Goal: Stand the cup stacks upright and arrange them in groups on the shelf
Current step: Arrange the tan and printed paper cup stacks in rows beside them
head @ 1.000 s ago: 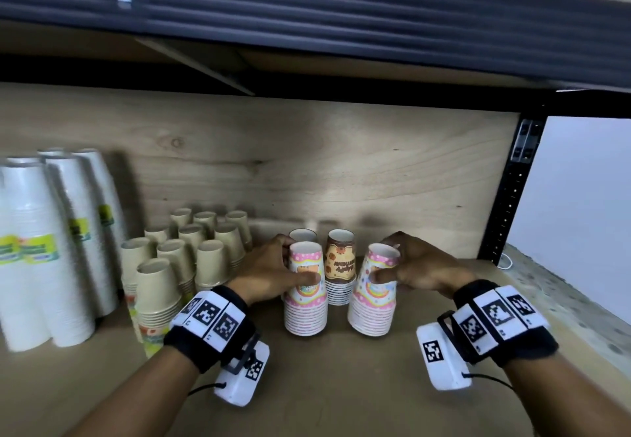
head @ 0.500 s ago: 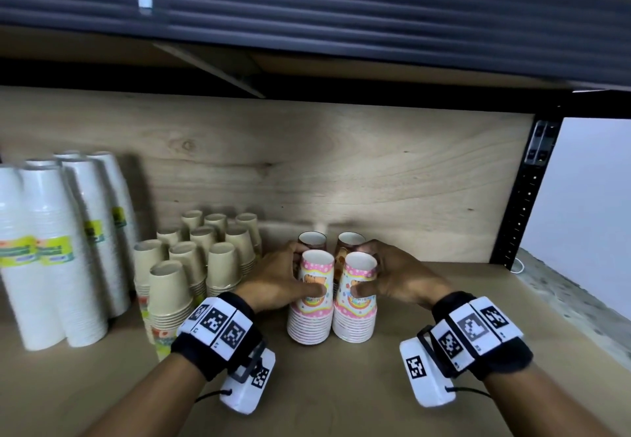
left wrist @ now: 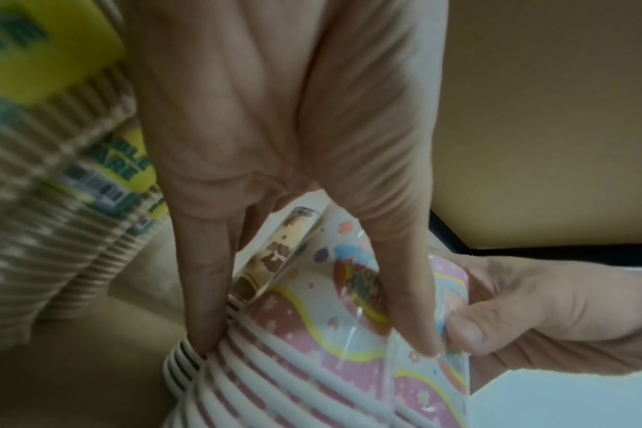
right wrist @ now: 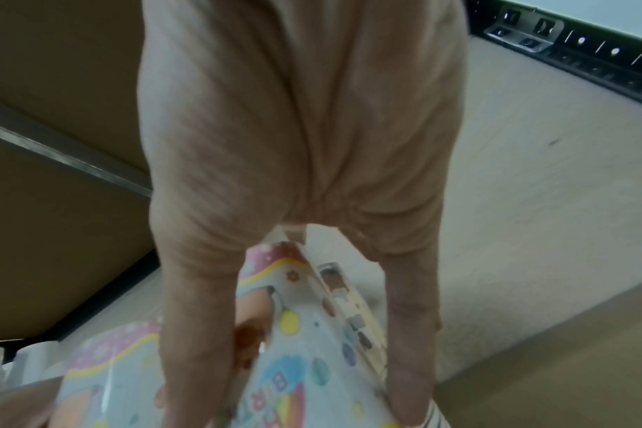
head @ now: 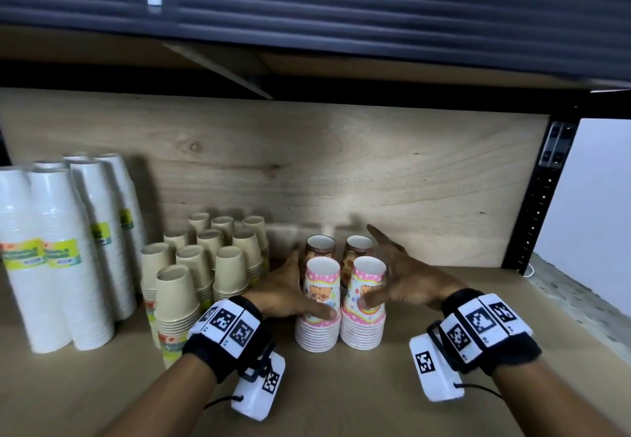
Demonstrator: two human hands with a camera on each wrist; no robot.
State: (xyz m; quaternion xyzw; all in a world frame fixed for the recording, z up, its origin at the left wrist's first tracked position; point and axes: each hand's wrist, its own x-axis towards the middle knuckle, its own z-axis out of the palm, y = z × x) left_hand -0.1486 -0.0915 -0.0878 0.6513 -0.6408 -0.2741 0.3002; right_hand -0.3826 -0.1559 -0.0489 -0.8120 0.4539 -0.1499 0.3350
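Observation:
Two pink patterned cup stacks stand upright side by side, touching, on the wooden shelf. Two brown patterned stacks stand upright just behind them. My left hand lies along the left pink stack, fingers straight, thumb across its front. My right hand flanks the right pink stack, fingers spread and straight, thumb touching its front. Neither hand curls around a stack. A brown stack peeks between the fingers in each wrist view.
Several tan cup stacks stand close left of my left hand. Tall white cup stacks fill the far left. The wooden back board is behind, a black upright post at the right, and the upper shelf beam overhead.
My right hand slid the right pink stack leftward until it met the left one. Both hands have since loosened from gripping, and their fingers have straightened.

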